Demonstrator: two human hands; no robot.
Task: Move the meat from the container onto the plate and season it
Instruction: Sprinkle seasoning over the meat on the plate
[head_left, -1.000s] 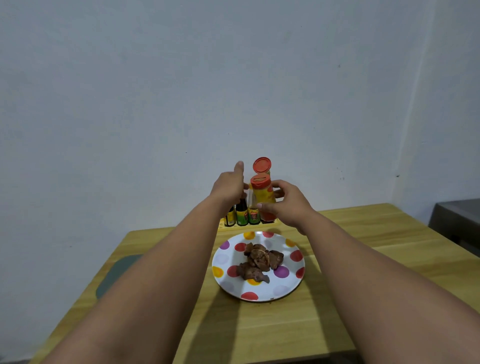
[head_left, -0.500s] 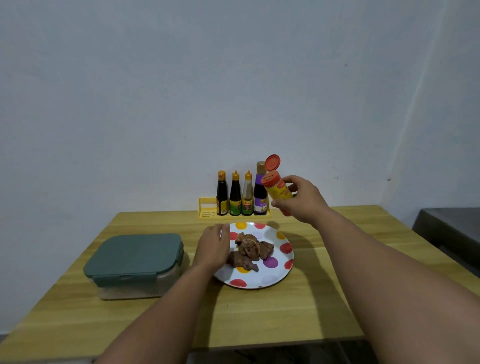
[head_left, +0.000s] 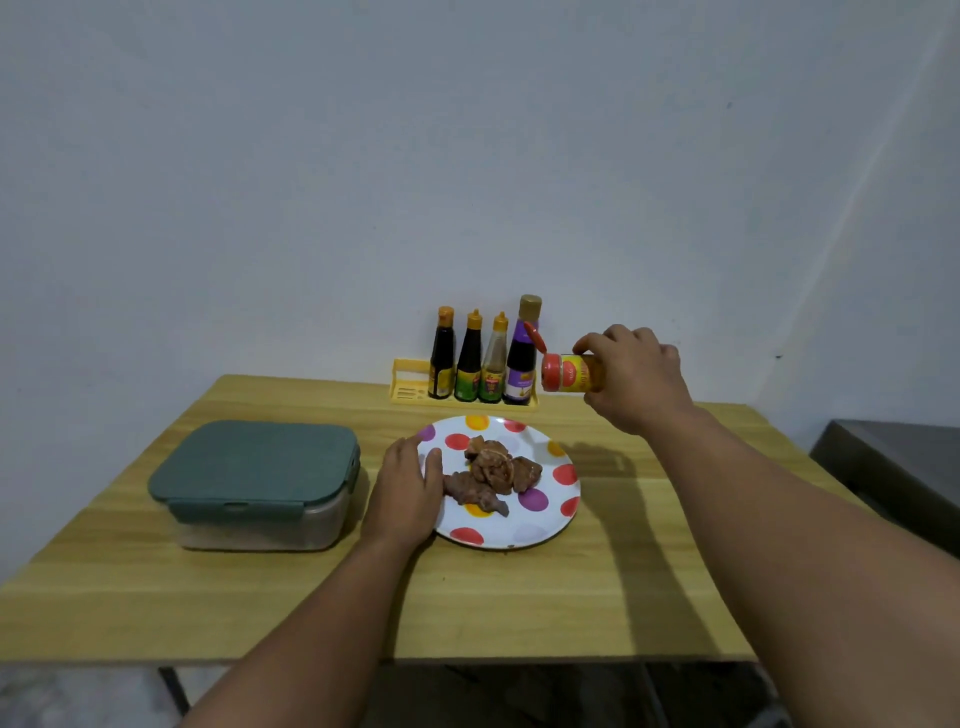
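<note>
Several brown pieces of meat (head_left: 491, 475) lie in a heap on a white plate with coloured dots (head_left: 550, 512) at the table's middle. My left hand (head_left: 408, 491) rests flat on the plate's left rim, fingers apart, holding nothing. My right hand (head_left: 636, 382) grips a yellow seasoning shaker (head_left: 569, 372) with a red cap flipped open. The shaker is tipped sideways, its mouth pointing left, above and behind the plate's right side. The clear container with a green lid (head_left: 254, 483) stands shut to the left of the plate.
A yellow rack (head_left: 410, 389) against the wall holds several sauce bottles (head_left: 485, 358) behind the plate. The wooden table (head_left: 519, 597) ends near me at the front edge. A dark grey surface (head_left: 893, 467) stands to the right of the table.
My left hand came down from the shaker onto the plate's left rim. My right hand tipped the open shaker from upright to sideways and carried it to the right.
</note>
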